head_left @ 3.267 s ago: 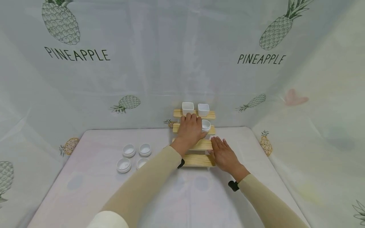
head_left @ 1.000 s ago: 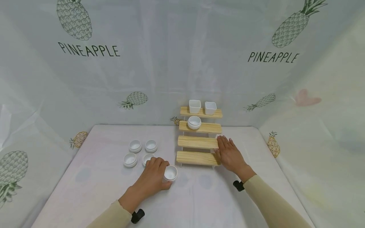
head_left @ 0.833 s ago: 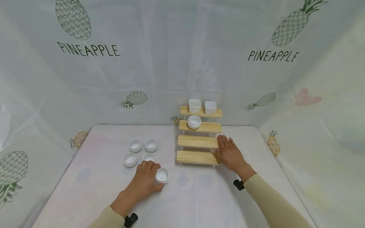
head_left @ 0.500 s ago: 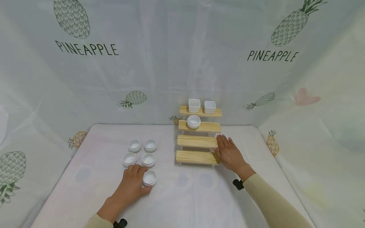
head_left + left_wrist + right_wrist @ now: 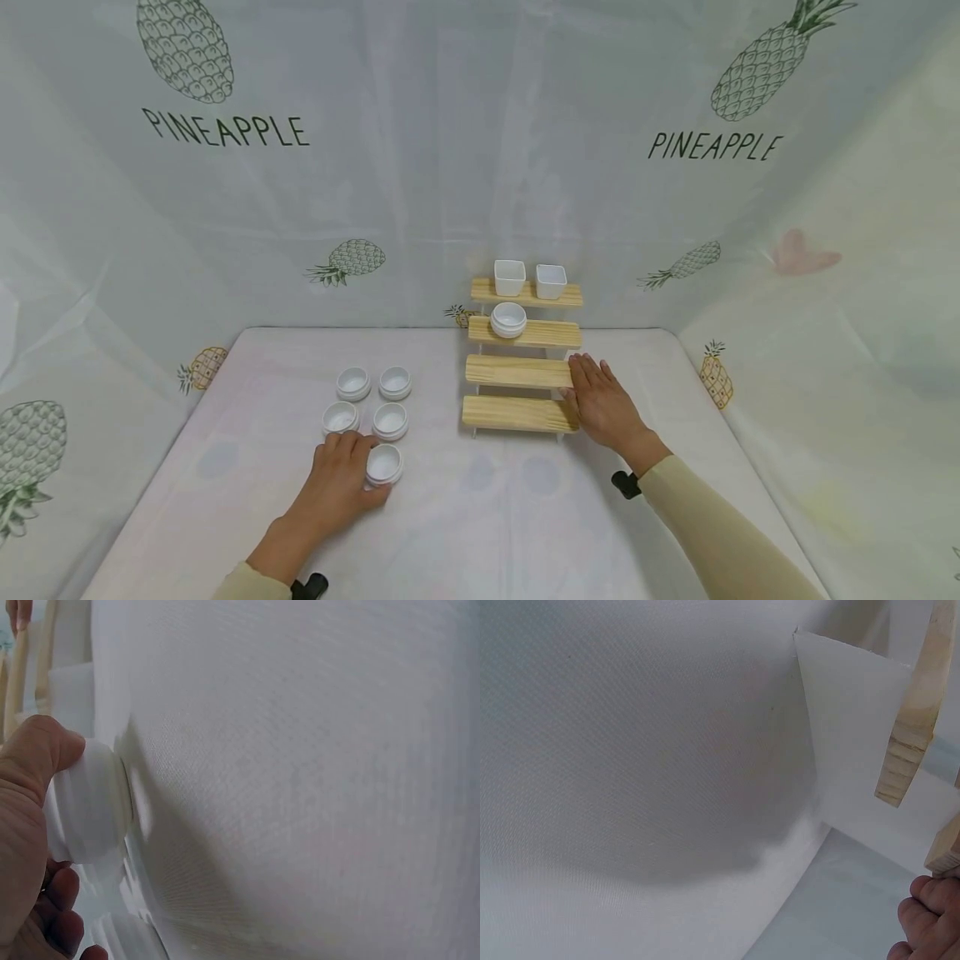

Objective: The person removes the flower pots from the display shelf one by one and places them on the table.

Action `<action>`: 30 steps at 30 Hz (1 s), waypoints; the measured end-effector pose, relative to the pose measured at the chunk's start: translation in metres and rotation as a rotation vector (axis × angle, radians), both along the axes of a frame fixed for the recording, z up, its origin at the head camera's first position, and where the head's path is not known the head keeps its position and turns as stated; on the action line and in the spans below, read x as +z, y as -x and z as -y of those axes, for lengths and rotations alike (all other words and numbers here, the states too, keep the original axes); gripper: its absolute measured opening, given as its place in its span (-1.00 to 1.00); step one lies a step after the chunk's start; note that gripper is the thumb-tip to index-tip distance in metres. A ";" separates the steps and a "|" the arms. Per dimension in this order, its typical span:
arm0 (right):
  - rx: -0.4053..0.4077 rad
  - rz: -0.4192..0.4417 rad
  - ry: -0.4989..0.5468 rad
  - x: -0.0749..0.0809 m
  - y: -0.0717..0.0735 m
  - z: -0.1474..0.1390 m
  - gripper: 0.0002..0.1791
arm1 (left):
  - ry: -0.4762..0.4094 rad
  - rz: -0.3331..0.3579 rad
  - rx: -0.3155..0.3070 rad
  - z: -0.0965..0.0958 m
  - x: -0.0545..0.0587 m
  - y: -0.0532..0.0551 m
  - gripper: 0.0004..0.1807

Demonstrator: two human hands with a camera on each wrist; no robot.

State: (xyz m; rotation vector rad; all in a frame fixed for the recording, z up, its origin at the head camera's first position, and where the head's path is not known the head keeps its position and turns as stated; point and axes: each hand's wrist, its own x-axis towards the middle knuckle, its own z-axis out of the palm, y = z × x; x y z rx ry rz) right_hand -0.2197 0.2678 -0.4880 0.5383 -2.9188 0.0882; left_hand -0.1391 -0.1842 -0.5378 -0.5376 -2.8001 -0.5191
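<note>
My left hand (image 5: 336,481) holds a small round white bowl (image 5: 385,464) between thumb and fingers, in front of several matching bowls (image 5: 390,421) at the left of the table. In the left wrist view, the thumb lies along the held bowl (image 5: 90,806), whose base is right at the cloth. My right hand (image 5: 603,408) rests with straight fingers against the right end of a stepped wooden display rack (image 5: 521,414). One round bowl (image 5: 508,320) stands on its second step from the top. On the top step are two square white cups (image 5: 510,277).
A pale cloth covers the table (image 5: 480,533). Behind it hangs a curtain (image 5: 450,167) printed with pineapples. In the right wrist view, a white side support (image 5: 855,712) of the rack stands on the cloth below a wooden slat (image 5: 911,742).
My left hand has moved from the rack down and left, carrying a round bowl from the second step's right side to the front of the bowl group. My right hand stays at the rack.
</note>
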 end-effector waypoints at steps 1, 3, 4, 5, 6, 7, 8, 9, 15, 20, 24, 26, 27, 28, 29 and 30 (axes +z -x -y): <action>0.000 0.000 0.001 0.000 0.000 0.000 -0.27 | -0.001 -0.007 0.001 0.000 0.000 0.000 -0.23; 0.000 0.001 0.003 0.000 0.000 0.000 -0.27 | 0.000 -0.025 0.004 0.000 -0.001 0.001 -0.23; 0.001 0.001 0.003 -0.001 0.000 0.000 -0.27 | 0.002 -0.035 0.006 0.000 -0.001 0.001 -0.23; 0.000 0.001 0.004 -0.001 0.000 0.000 -0.27 | 0.002 -0.042 0.008 0.001 -0.002 0.001 -0.24; 0.000 0.002 0.006 -0.001 0.000 0.000 -0.27 | 0.002 -0.049 0.009 0.001 -0.002 0.001 -0.24; -0.001 0.003 0.009 -0.001 0.001 0.001 -0.27 | 0.003 -0.053 0.010 0.001 -0.003 0.001 -0.24; -0.002 0.003 0.009 -0.001 0.001 0.001 -0.27 | 0.003 -0.056 0.012 0.001 -0.003 0.001 -0.23; -0.003 0.004 0.009 -0.001 0.001 0.001 -0.27 | 0.003 -0.056 0.015 0.001 -0.004 0.001 -0.23; -0.010 0.015 0.009 -0.003 0.001 0.001 -0.26 | 0.006 -0.034 0.035 0.002 -0.007 0.000 -0.20; -0.009 0.020 0.010 -0.002 0.001 0.000 -0.26 | 0.005 -0.062 0.042 0.001 -0.008 0.000 -0.21; -0.005 0.024 0.018 0.000 0.001 0.000 -0.26 | -0.006 -0.090 0.044 -0.001 -0.006 0.000 -0.23; -0.004 0.026 0.019 0.000 0.001 0.000 -0.27 | -0.009 -0.094 0.048 -0.001 -0.005 -0.001 -0.25; -0.003 0.025 0.018 0.000 0.001 0.000 -0.27 | -0.011 -0.094 0.049 -0.001 -0.005 -0.001 -0.25; -0.002 0.024 0.019 0.000 0.001 0.000 -0.27 | -0.013 -0.096 0.051 -0.001 -0.005 -0.001 -0.25; -0.002 0.022 0.020 -0.001 0.001 0.000 -0.27 | -0.015 -0.098 0.052 -0.001 -0.005 -0.002 -0.26; -0.001 0.020 0.021 -0.001 0.001 0.000 -0.27 | -0.017 -0.099 0.054 -0.001 -0.005 -0.002 -0.26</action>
